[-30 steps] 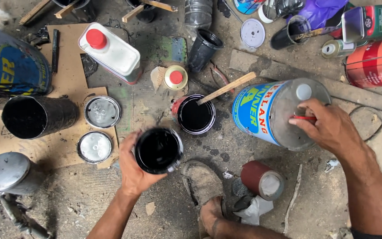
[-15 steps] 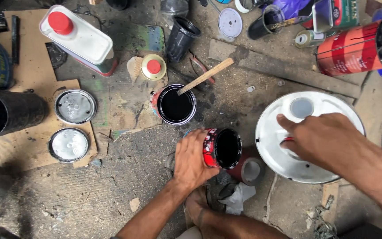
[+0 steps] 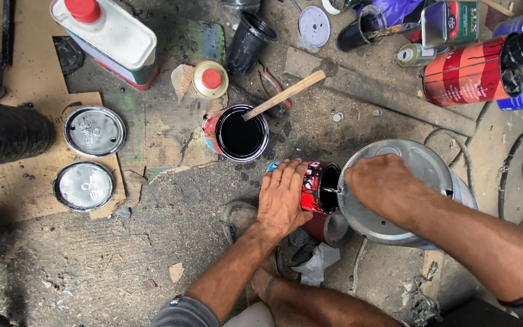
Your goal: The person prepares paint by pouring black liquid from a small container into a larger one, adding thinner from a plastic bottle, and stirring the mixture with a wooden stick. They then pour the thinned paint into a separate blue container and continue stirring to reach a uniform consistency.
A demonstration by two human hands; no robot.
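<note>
- left hand wraps the small red can, tipped on its side just left of the big drum
- right hand grips the drum's rim, thin stream running
- drum lurches, it probably splashes the floor

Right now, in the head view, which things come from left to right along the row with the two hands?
Round metal lid → left hand → small red can → right hand → large tilted metal can.

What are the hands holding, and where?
The left hand grips the small red can around its side. The right hand holds the big metal drum by its top.
</note>
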